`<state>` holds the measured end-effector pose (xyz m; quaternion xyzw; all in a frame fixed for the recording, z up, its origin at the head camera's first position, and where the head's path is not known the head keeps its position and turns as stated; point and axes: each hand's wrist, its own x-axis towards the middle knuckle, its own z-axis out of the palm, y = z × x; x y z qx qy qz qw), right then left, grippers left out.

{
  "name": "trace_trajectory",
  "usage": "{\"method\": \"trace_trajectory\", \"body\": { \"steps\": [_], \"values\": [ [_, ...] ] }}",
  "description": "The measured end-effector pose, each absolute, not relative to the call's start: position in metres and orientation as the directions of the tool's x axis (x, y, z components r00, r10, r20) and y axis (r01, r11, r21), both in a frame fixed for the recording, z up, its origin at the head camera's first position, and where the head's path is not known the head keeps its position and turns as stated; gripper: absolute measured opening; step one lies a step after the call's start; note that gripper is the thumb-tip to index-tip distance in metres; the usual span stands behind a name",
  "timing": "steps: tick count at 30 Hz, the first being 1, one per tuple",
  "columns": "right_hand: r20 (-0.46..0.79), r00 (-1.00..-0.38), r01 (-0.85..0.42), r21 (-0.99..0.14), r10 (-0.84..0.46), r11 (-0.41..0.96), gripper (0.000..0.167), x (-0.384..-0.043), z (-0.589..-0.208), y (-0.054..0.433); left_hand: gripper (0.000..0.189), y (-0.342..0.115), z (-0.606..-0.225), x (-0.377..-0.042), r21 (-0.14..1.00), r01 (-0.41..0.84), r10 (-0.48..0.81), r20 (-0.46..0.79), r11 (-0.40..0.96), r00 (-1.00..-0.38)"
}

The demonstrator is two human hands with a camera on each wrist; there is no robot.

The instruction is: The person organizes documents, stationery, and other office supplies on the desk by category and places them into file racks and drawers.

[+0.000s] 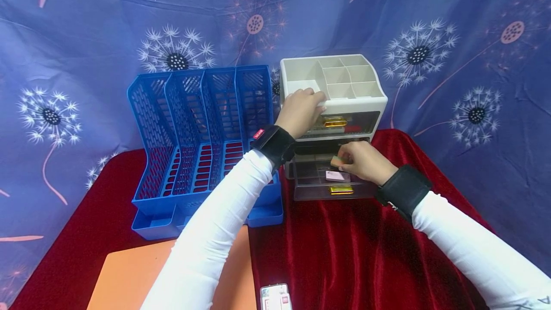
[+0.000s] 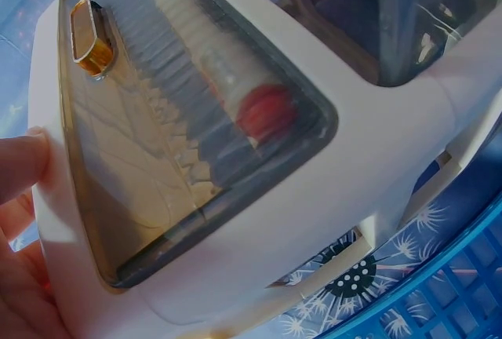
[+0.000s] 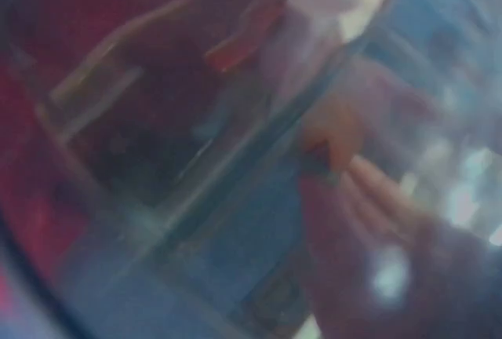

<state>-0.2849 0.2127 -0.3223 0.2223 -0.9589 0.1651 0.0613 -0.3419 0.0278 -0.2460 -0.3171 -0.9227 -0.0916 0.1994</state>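
Note:
A white desk organizer (image 1: 331,105) with smoky drawers stands at the back. My left hand (image 1: 301,111) grips its top front rim; in the left wrist view its fingers (image 2: 23,162) lie at the edge above the upper drawer (image 2: 196,119). The lower drawer (image 1: 312,190), with a gold handle (image 1: 341,190), is pulled out. Over it my right hand (image 1: 366,160) pinches a small orange-and-green block (image 1: 337,161). A pale pink-and-white eraser-like block (image 1: 337,176) lies inside the drawer. The right wrist view is blurred, showing the orange block (image 3: 337,131) at the fingertips.
A blue file rack (image 1: 202,138) stands left of the organizer. In front lie an orange board (image 1: 133,271), partly under my left arm, and a small white package (image 1: 276,295). Red velvet cloth (image 1: 344,252) covers the table; a blue patterned curtain (image 1: 301,8) hangs behind.

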Motion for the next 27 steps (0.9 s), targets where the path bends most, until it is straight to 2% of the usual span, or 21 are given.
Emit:
{"method": "trace_trajectory", "body": {
  "steps": [27],
  "values": [
    [0.128,-0.914,-0.405,-0.25,-0.385,0.879,0.014,-0.2854,-0.3286,0.2111,0.028,0.0272,-0.245,-0.3402,0.051,0.622,0.545,0.43,0.781,-0.72]
  ]
}}
